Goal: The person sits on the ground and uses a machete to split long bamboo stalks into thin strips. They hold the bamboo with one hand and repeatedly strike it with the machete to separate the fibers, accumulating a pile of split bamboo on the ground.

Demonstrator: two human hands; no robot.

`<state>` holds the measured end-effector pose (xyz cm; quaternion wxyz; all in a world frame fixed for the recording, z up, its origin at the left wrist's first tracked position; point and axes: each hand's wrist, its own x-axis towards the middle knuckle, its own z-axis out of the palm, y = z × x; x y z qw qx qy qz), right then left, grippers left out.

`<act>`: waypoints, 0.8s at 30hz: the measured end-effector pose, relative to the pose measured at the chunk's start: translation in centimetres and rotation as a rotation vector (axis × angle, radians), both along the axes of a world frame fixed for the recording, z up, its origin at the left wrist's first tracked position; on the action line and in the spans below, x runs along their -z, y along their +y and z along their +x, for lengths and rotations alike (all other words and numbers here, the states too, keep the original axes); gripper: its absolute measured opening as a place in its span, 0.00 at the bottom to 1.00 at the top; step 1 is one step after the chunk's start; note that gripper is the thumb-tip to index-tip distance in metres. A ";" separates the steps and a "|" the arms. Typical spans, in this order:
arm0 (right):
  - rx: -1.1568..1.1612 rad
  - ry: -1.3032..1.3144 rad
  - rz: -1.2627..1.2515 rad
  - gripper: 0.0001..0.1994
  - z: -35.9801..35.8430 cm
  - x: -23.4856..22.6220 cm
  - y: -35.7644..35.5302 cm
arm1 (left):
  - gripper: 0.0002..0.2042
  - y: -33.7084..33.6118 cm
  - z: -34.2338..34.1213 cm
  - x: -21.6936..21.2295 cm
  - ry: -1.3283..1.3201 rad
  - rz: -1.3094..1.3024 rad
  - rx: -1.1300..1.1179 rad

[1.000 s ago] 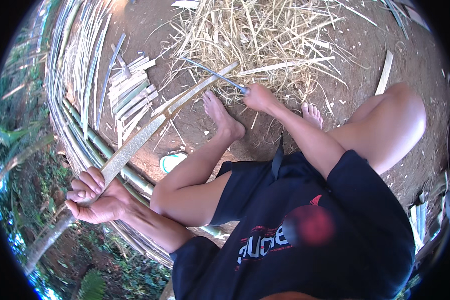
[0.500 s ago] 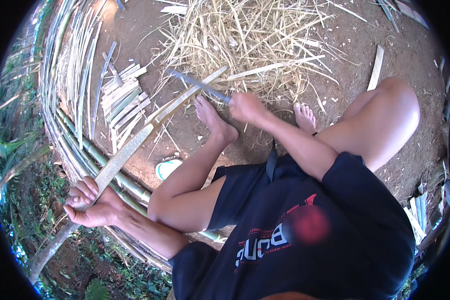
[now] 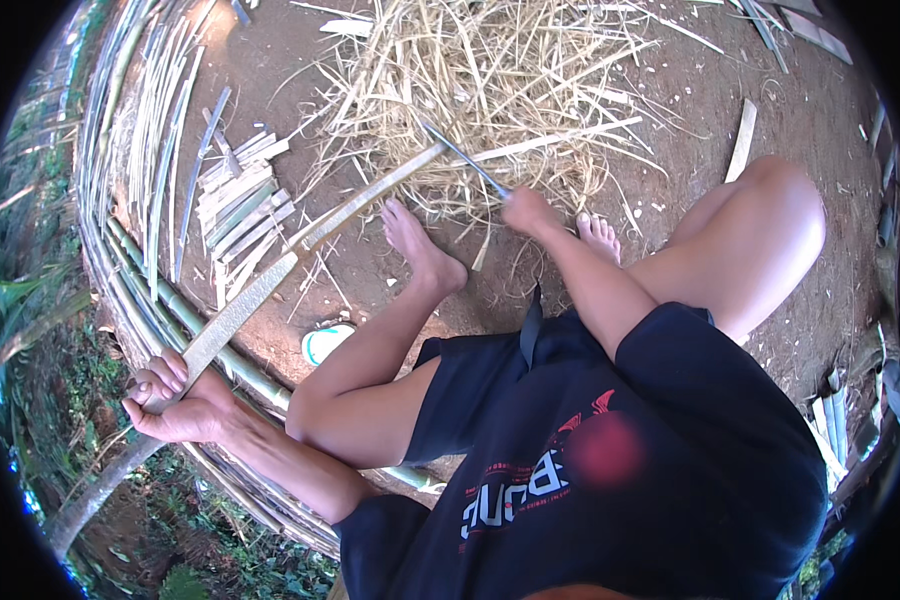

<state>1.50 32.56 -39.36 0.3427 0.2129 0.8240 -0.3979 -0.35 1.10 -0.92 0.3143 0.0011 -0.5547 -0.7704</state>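
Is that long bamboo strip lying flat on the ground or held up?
Held up at one end: the left hand grips the bamboo strip, which slants toward the knife in the right hand.

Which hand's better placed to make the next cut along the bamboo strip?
Right, probably. The right hand holds the knife, its blade near the far end of the bamboo strip. The left hand grips the strip's near part, steadying it.

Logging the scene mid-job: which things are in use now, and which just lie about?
In use: long split bamboo strip, held by left hand; dark-bladed knife in right hand.
Lying about: pale straw-like shavings pile; short cut bamboo slats; curved bamboo poles.
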 end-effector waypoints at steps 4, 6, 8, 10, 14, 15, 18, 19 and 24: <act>-0.048 0.029 -0.073 0.11 -1.6 -0.4 -0.1 | 0.18 -1.2 0.0 0.1 0.003 0.045 -0.074; -0.002 0.000 -0.198 0.11 -1.7 -3.5 -1.9 | 0.18 -0.8 0.3 0.1 -0.002 0.011 -0.127; -0.047 0.102 -0.261 0.10 -1.5 -7.3 -2.5 | 0.19 0.2 -0.6 1.1 -0.022 -0.013 -0.115; -0.174 0.312 -0.396 0.10 -1.1 -12.3 -4.3 | 0.19 0.9 -0.2 0.7 -0.015 0.001 -0.144; -0.264 0.585 -0.420 0.10 0.5 -13.2 -7.0 | 0.19 2.8 0.0 0.1 -0.015 0.030 -0.172; -0.247 0.576 -0.399 0.10 0.7 -12.3 -7.2 | 0.19 2.8 -0.1 0.1 -0.012 0.021 -0.148; -0.140 0.355 -0.302 0.11 -0.8 -7.9 -4.8 | 0.20 3.3 -0.3 0.1 -0.001 -0.025 -0.182; -0.162 0.365 -0.221 0.12 -1.1 -7.3 -4.3 | 0.20 3.1 -0.4 0.1 0.005 -0.028 -0.174; -0.333 0.458 -0.445 0.09 0.8 -12.9 -5.9 | 0.20 2.0 0.3 0.1 -0.033 -0.043 -0.128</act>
